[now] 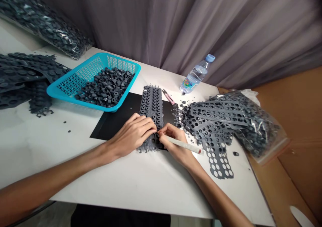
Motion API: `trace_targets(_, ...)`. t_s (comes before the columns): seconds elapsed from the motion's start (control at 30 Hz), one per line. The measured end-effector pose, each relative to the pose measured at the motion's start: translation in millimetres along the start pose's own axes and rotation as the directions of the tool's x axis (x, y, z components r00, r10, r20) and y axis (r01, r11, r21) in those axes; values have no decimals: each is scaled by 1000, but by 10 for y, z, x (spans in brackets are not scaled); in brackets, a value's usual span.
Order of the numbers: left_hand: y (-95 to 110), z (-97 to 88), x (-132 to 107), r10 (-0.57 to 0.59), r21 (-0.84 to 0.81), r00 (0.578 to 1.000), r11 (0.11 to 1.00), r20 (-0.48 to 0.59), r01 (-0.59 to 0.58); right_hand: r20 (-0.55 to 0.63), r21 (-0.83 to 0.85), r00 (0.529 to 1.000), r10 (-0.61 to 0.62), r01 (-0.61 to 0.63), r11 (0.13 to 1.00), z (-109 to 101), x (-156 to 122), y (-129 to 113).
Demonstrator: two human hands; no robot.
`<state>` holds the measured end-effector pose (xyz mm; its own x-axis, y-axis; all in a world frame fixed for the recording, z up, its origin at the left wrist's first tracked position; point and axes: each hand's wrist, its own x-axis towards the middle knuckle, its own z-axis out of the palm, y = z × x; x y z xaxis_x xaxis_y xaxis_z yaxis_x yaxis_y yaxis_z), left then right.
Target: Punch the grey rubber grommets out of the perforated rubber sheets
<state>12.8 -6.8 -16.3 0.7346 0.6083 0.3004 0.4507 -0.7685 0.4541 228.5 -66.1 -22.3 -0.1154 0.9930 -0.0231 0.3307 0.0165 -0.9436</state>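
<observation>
A dark grey moulded rubber sheet (pixel 152 101) with rows of round ring-shaped parts lies on a black mat (pixel 115 123). My left hand (pixel 134 133) rests on the sheet's left side, fingers bent together and pressing near its lower middle. In my right hand (pixel 176 141) is a whitish pen-like tool (pixel 184 144) with a reddish end, gripped like a pencil. Its tip meets the sheet close to my left fingertips and is hidden by my fingers. Pink-handled thread snips (pixel 168 97) lie just right of the sheet's upper part.
A blue basket (pixel 83 103) of loose grey ring parts stands at the back left. Punched-out sheets (pixel 218 114) and a plastic bag of parts (pixel 261 133) lie right, with small scraps around. A water bottle (pixel 195 76) stands tilted in view behind. More sheets (pixel 22 76) and a large bag (pixel 47 22) sit left.
</observation>
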Motion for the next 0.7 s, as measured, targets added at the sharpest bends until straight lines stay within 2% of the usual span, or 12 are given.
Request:
trace_targets(0.13, -9, 17, 7, -105, -142, 994, 984, -2, 104, -1, -10, 1000, 11, -11, 1000, 2, -9, -28)
trace_targets(0.37, -123, -86, 14, -166, -284, 975, 937, 147, 202, -6, 232, 996, 86, -82, 969, -34, -2, 25)
trace_targets(0.53, -200, -81, 9, -183, -320, 967, 918, 179, 233, 17, 192, 994, 110, -112, 975, -23, 11, 28)
trace_targets(0.7, -166, -90, 16, -157, -300, 975, 933, 158, 199, 1, 140, 997, 80, -80, 987, -12, 12, -1)
